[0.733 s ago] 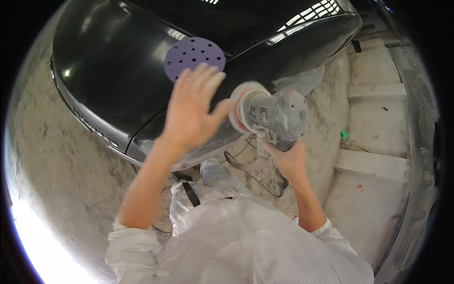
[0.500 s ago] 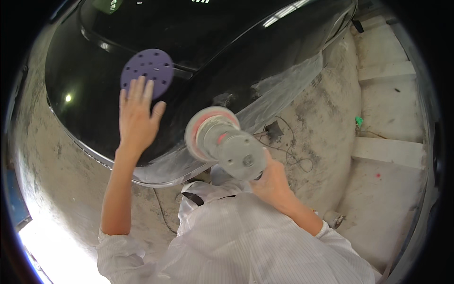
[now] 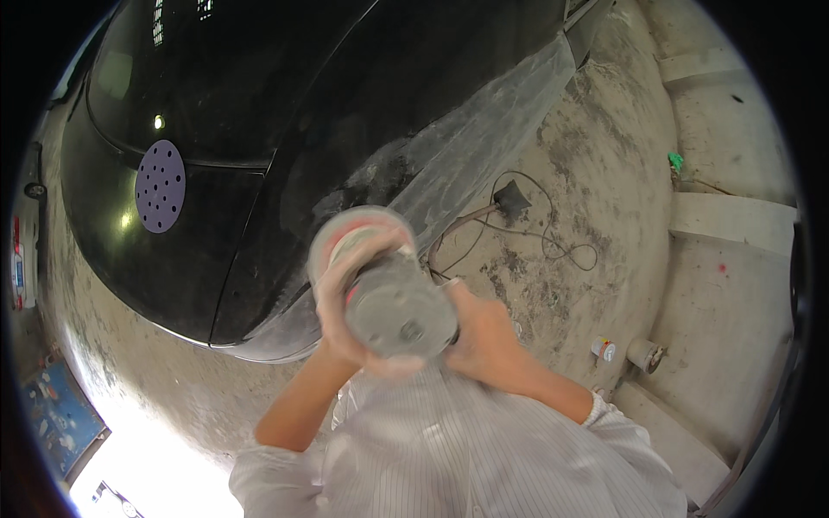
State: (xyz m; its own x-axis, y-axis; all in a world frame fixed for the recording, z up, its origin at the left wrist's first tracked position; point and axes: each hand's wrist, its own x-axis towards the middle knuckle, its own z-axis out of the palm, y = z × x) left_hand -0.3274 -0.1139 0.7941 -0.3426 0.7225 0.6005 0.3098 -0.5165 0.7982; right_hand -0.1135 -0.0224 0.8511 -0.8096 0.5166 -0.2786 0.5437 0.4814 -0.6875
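A grey orbital sander (image 3: 399, 302) with a round pad is held up in front of my body, slightly blurred. My left hand (image 3: 338, 302) curls around its head from the left, fingers over the top near the pad. On the other side, my right hand (image 3: 488, 332) grips the sander's handle. Away to the left, a purple sanding disc (image 3: 161, 186) with several holes lies on the black car panel (image 3: 203, 207). Neither hand touches the disc. Whitish sanded patches (image 3: 466, 129) run along the car's near edge, beyond the sander.
A dark block with a looping cable (image 3: 511, 200) lies on the stained concrete floor (image 3: 596, 155) to the right. A small can (image 3: 604, 349) and a cylindrical object (image 3: 645, 355) stand near pale ledges (image 3: 734, 222). At the far left is a blue surface (image 3: 60, 419).
My left hand has left the purple disc and come across onto the sander. The disc stays on the car. The view has shifted, and my right hand still grips the sander.
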